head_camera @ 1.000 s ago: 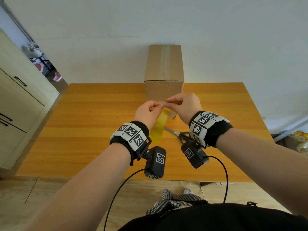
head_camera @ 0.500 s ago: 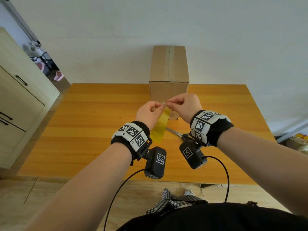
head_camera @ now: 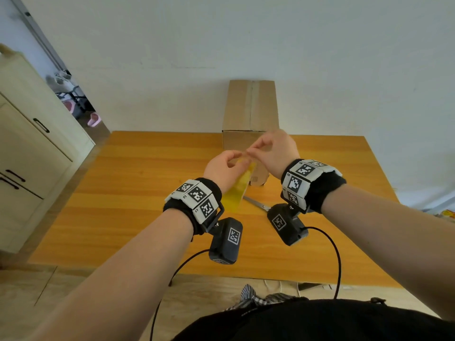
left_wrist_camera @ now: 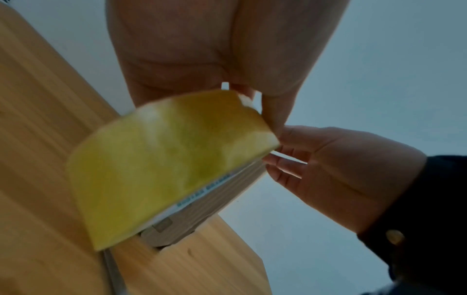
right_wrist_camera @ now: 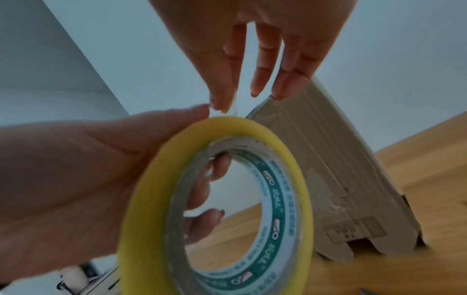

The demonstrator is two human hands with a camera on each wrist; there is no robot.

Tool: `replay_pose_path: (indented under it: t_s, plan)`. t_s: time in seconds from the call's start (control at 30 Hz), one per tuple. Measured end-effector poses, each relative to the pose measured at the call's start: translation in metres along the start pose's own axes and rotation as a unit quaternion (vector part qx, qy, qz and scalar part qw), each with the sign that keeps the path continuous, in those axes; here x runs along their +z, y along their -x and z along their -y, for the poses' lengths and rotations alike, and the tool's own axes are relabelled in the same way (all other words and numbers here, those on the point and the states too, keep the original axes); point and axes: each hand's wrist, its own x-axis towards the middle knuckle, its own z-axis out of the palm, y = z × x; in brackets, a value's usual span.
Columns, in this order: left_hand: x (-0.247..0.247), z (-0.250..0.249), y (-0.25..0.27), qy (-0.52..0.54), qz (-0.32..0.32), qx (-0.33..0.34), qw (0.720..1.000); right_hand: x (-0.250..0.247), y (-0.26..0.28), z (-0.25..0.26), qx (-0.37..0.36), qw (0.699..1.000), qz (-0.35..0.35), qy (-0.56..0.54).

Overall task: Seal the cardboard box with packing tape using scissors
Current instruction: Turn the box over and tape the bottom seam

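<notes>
My left hand [head_camera: 231, 166] grips a yellow roll of packing tape [head_camera: 237, 190] above the table, with its fingers [right_wrist_camera: 215, 173] hooked through the cardboard core [right_wrist_camera: 227, 199]. At the top of the roll, my right hand [head_camera: 256, 148] pinches the tape's loose end [right_wrist_camera: 231, 110] between thumb and forefinger, its other fingers spread. The cardboard box [head_camera: 251, 107] stands upright at the table's far edge, just behind both hands, and shows a seam down its top face. Scissors [head_camera: 256, 205] lie flat on the table under my right wrist, partly hidden by the wrist camera.
The wooden table [head_camera: 123, 205] reaches out to both sides of the box. A white wall stands right behind it. Cream cabinets [head_camera: 29, 156] line the left side. The wrist cameras' cables [head_camera: 337, 254] hang over the near table edge.
Both hands stay at the roll. My right hand has lifted slightly and its thumb and forefinger now pinch at the roll's top edge. The head view has shifted a little.
</notes>
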Motion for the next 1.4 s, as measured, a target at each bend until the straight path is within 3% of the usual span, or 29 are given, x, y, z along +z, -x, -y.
replay_pose_path:
  t_s: [0.13,0.2,0.3,0.53,0.67,0.87,1.03,1.17,1.4]
  plan:
    - [-0.008,-0.013,0.001,0.094,0.069,-0.076,0.990,-0.012,-0.005,0.002,0.001,1.000,-0.011,-0.006]
    - [-0.011,-0.018,0.001,0.104,0.123,-0.066,0.985,-0.018,-0.007,0.003,-0.001,1.000,-0.022,-0.014]
    - [-0.012,-0.024,0.004,0.070,0.140,-0.032,0.987,-0.028,-0.011,0.001,0.009,0.999,-0.043,-0.024]
    - [-0.022,-0.053,0.000,-0.112,0.063,0.046,0.991,-0.043,-0.018,-0.013,0.058,0.992,-0.089,-0.067]
    - [-0.026,-0.061,-0.004,-0.164,0.027,0.025,0.986,-0.052,-0.025,-0.015,0.071,0.989,-0.091,-0.090]
    - [-0.038,-0.058,-0.004,-0.130,0.020,-0.032,0.991,-0.082,-0.043,-0.034,0.146,0.964,-0.122,-0.188]
    - [-0.047,-0.053,-0.001,-0.287,-0.032,-0.062,0.955,-0.083,-0.040,-0.057,0.148,0.960,-0.084,-0.220]
    - [-0.056,-0.052,-0.010,-0.414,-0.077,-0.052,0.905,-0.073,-0.032,-0.065,0.161,0.949,-0.055,-0.267]
    - [-0.077,-0.050,-0.033,-0.468,-0.062,-0.046,0.880,-0.064,-0.031,-0.055,0.188,0.918,-0.054,-0.344]
